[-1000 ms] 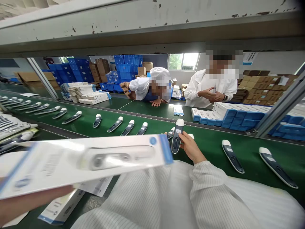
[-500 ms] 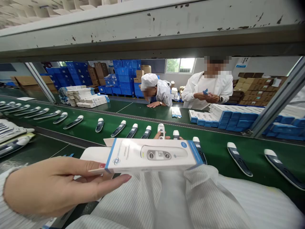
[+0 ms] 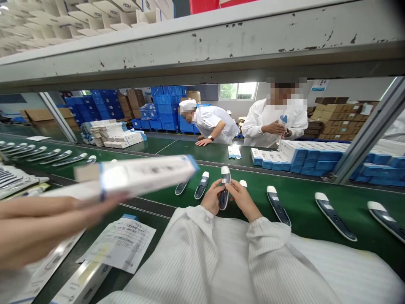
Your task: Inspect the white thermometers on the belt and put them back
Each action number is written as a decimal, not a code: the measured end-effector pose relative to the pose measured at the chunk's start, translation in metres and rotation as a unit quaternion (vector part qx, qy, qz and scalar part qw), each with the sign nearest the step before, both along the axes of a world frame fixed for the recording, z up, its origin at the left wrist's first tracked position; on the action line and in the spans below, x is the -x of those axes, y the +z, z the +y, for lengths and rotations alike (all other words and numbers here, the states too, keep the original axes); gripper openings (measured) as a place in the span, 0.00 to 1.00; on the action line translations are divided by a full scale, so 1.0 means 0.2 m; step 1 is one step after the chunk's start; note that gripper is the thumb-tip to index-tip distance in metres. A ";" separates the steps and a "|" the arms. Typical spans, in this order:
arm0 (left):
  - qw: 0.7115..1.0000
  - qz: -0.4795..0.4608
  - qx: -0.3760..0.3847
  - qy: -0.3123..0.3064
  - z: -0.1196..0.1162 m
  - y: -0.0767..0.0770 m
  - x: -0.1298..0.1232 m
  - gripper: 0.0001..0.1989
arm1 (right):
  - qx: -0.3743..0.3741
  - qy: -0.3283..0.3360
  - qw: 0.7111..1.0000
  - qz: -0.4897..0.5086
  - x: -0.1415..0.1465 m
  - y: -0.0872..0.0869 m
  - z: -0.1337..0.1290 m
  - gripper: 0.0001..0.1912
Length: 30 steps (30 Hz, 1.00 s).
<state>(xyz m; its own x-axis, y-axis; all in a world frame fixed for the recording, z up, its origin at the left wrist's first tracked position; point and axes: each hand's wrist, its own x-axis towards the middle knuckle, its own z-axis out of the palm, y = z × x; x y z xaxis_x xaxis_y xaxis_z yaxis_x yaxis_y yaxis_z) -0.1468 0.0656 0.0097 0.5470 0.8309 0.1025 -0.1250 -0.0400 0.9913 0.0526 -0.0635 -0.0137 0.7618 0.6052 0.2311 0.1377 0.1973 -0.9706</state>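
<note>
My left hand (image 3: pixel 210 198) and my right hand (image 3: pixel 244 198) are closed on one dark-blue and white handheld thermometer (image 3: pixel 224 196), held upright between my fingertips above the green belt. Its white cap points away from me. More thermometers of the same kind lie along the belt; one (image 3: pixel 201 185) is just left of my hands and another (image 3: pixel 278 207) to the right. At the left, a co-worker's hand (image 3: pixel 63 223), blurred, holds a white and blue carton (image 3: pixel 145 174) with its end flap open.
A printed sheet (image 3: pixel 126 238) lies over a carton (image 3: pixel 84 283) at the lower left. Carton stacks (image 3: pixel 308 154) stand across the belt, where two people in white work. An overhead shelf beam (image 3: pixel 202 46) spans the view. Metal posts (image 3: pixel 58 118) rise at the sides.
The co-worker's hand and carton have swung left, uncovering my hands and the thermometer. The belt's thermometers have shifted right. Across the belt, the capped person has raised their head.
</note>
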 end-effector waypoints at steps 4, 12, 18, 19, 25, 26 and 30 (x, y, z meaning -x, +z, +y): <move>0.994 0.027 -0.064 -0.081 -0.10 -0.01 -0.40 0.12 | -0.035 0.037 0.994 0.092 0.00 0.00 -0.02 0.21; 0.901 0.288 -0.320 -0.052 0.01 -0.05 -0.57 0.28 | -0.058 0.035 0.991 0.115 0.01 0.02 -0.07 0.19; 0.943 0.245 -0.187 -0.122 0.05 -0.06 -0.59 0.25 | -0.051 0.030 0.993 0.100 0.02 0.03 -0.08 0.21; 0.953 0.226 -0.154 -0.132 0.05 -0.06 -0.60 0.24 | -0.048 0.030 0.993 0.099 0.02 0.03 -0.08 0.21; 0.973 0.057 0.054 -0.219 -0.02 -0.02 -0.57 0.15 | -0.036 -0.001 0.994 0.108 0.01 0.02 -0.08 0.21; 0.965 0.011 0.110 -0.236 -0.03 -0.01 -0.57 0.14 | -0.036 -0.011 0.994 0.107 0.00 0.01 -0.07 0.22; 0.927 -0.082 0.257 -0.262 -0.06 0.00 -0.56 0.09 | -0.033 -0.038 0.994 0.097 -0.02 -0.02 -0.06 0.24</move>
<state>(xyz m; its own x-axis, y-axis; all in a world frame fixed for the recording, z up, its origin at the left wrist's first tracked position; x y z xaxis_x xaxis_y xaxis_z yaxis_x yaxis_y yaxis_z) -0.0340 0.0534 0.0089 0.9010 0.4183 -0.1149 -0.1455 0.5409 0.8284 0.0563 -0.0749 -0.0176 0.8386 0.5329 0.1129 -0.0342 0.2583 -0.9655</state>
